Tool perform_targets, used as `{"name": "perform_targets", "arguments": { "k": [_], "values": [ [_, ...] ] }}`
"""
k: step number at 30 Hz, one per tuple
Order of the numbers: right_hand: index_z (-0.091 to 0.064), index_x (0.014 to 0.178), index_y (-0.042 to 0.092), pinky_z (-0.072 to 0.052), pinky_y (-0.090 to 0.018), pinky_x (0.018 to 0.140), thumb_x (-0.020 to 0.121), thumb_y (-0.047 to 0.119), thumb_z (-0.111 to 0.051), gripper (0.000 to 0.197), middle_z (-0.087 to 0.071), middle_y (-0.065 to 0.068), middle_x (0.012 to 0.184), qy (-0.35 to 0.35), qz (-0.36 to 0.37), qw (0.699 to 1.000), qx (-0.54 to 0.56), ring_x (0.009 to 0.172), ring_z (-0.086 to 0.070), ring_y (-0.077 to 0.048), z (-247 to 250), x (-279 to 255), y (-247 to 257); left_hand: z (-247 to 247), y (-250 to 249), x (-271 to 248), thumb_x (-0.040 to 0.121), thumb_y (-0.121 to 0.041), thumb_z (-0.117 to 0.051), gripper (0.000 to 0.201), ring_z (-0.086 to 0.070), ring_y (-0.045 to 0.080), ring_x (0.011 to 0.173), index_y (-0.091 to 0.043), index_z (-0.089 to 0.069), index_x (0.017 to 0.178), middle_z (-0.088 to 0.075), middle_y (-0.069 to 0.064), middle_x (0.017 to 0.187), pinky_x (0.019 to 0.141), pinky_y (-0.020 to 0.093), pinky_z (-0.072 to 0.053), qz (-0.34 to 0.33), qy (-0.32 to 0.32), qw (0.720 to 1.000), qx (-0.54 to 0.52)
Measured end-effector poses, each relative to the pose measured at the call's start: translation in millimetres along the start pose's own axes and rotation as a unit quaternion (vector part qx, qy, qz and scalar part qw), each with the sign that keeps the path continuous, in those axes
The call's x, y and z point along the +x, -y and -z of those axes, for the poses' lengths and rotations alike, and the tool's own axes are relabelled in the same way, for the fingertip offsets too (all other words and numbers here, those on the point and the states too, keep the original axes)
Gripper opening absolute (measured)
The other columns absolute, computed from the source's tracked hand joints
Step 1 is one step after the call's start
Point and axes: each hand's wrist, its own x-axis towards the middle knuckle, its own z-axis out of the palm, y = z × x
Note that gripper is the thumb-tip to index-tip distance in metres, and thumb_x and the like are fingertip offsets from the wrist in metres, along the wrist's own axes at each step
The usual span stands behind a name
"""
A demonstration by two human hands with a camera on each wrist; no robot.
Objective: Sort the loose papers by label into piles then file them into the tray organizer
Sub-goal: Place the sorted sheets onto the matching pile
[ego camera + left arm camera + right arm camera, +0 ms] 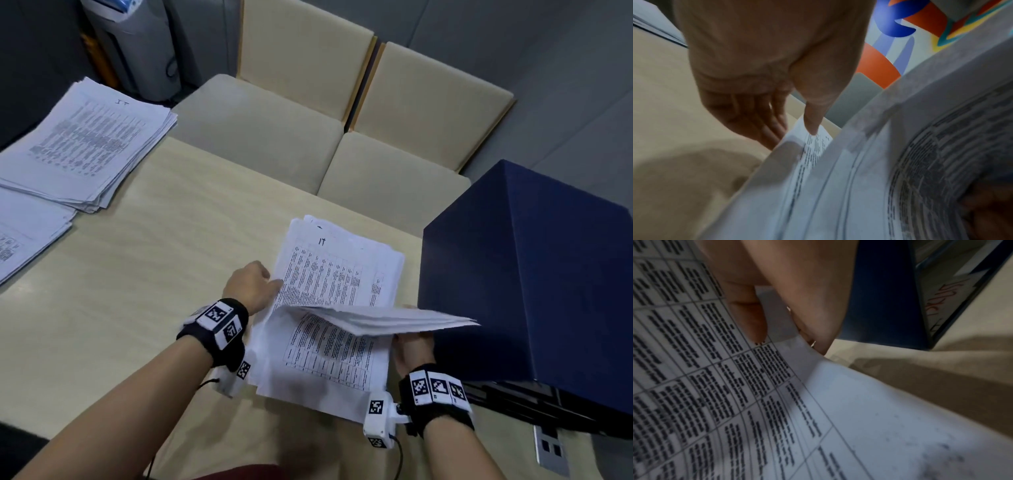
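Right hand (412, 346) pinches lifted sheets (394, 318); left hand (251, 286) holds stack edge.

- Working stack of papers (329, 284): white sheets printed with dense black tables, handwritten "IT" at the top of the upper sheet, lying on the table just left of the tray organizer. Edges uneven, sheets fanned.
- Near part of that stack (387, 320) is lifted and curled up off the lower sheets, exposing a printed sheet (329, 349) flat beneath.
- Sorted pile (85, 144) at the far left of the table: thick, loosely squared, top sheet also marked "IT".
- Second pile (24, 240) just in front of it, partly under it, cut off by the frame edge; label not readable.
- Tray organizer (527, 274): dark blue box, at the table's right edge; right wrist view shows paper with red writing inside (941, 305).
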Motion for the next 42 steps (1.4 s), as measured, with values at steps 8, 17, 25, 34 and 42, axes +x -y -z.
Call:
{"name": "perform_targets", "arguments": {
  "k": [8, 17, 25, 34, 42],
  "values": [
    [-0.061, 0.080, 0.010, -0.050, -0.023, 0.063, 0.098, -0.004, -0.044, 0.029, -0.068, 0.002, 0.067, -0.002, 0.002, 1.000, 0.010, 0.064, -0.061, -0.010, 1, -11, 13, 1, 1, -5, 0.082, -0.016, -0.066, 0.035, -0.045, 0.024, 0.061, -0.020, -0.038, 0.061, -0.046, -0.002, 0.059, 0.051, 0.028, -0.029, -0.082, -0.014, 0.993, 0.089],
    [-0.043, 0.067, 0.008, -0.035, -0.024, 0.059, 0.077, -0.019, -0.043, 0.029, -0.047, -0.001, 0.072, -0.059, -0.036, 0.994, 0.086, 0.068, -0.042, -0.011, -2, -16, 23, 25, 53, -1, 0.093, -0.019, -0.054, 0.009, -0.056, 0.032, 0.077, -0.011, -0.055, 0.089, -0.063, 0.014, 0.090, 0.066, 0.034, -0.040, 0.099, -0.071, 0.992, 0.036],
    [-0.036, 0.060, 0.009, -0.033, -0.025, 0.056, 0.077, -0.020, -0.041, 0.034, -0.037, -0.001, 0.068, -0.060, -0.050, 0.994, 0.074, 0.062, -0.036, -0.013, 0, -25, 20, 43, 81, 8, 0.095, -0.014, -0.050, 0.014, -0.055, 0.032, 0.080, -0.014, -0.059, 0.105, -0.062, 0.014, 0.094, 0.069, 0.034, -0.041, 0.124, -0.138, 0.982, -0.025],
    [-0.045, 0.066, 0.012, -0.038, -0.031, 0.055, 0.074, -0.013, -0.049, 0.026, -0.045, 0.000, 0.061, -0.099, 0.020, 0.983, 0.154, 0.060, -0.044, -0.018, 1, -41, 78, 27, 33, 0, 0.098, -0.023, -0.061, 0.014, -0.053, 0.023, 0.068, -0.011, -0.061, 0.090, -0.063, 0.005, 0.079, 0.057, 0.030, -0.039, -0.081, -0.192, 0.963, -0.169],
    [-0.052, 0.067, 0.008, -0.046, -0.031, 0.059, 0.071, -0.012, -0.051, 0.021, -0.054, -0.005, 0.070, -0.092, 0.141, 0.958, 0.233, 0.066, -0.056, -0.021, 16, -83, 142, 63, -66, -15, 0.098, -0.027, -0.061, 0.015, -0.049, 0.008, 0.062, -0.013, -0.062, 0.093, -0.061, -0.004, 0.074, 0.060, 0.021, -0.041, -0.255, -0.232, 0.913, -0.219]
  ]
}}
